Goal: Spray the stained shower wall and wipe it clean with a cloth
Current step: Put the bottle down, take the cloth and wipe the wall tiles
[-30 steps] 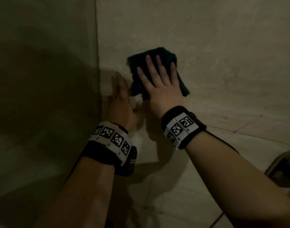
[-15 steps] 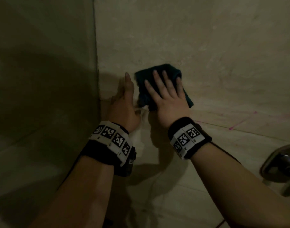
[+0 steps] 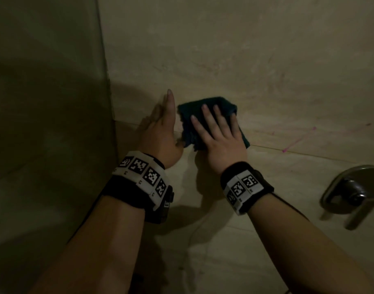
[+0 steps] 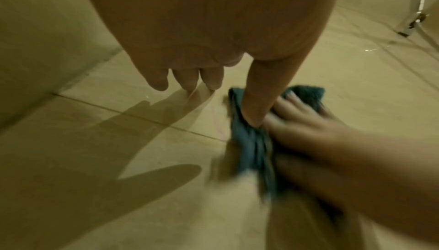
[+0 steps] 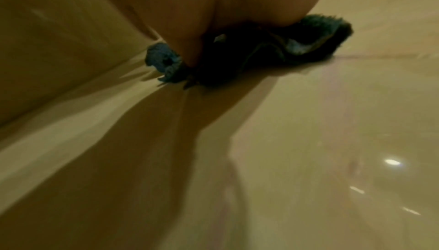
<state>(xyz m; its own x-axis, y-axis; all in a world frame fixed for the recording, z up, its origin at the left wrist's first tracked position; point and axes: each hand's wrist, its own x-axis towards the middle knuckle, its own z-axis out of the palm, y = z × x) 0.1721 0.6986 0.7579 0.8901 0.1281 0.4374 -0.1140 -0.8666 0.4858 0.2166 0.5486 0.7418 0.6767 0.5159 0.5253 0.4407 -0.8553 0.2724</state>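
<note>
Under my right hand (image 3: 221,141) the folded fuzzy cloth (image 3: 211,107) is dark teal, bluer at its frayed edge. The glossy tiled shower wall (image 3: 245,60) is beige with pink streaks (image 3: 298,141). My wristbands (image 3: 244,185) are black, carrying white tags with black square codes.

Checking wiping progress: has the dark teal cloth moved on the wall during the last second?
Yes. The teal cloth has slid down the wall; its lower edge now overlaps the horizontal grout line.
</note>
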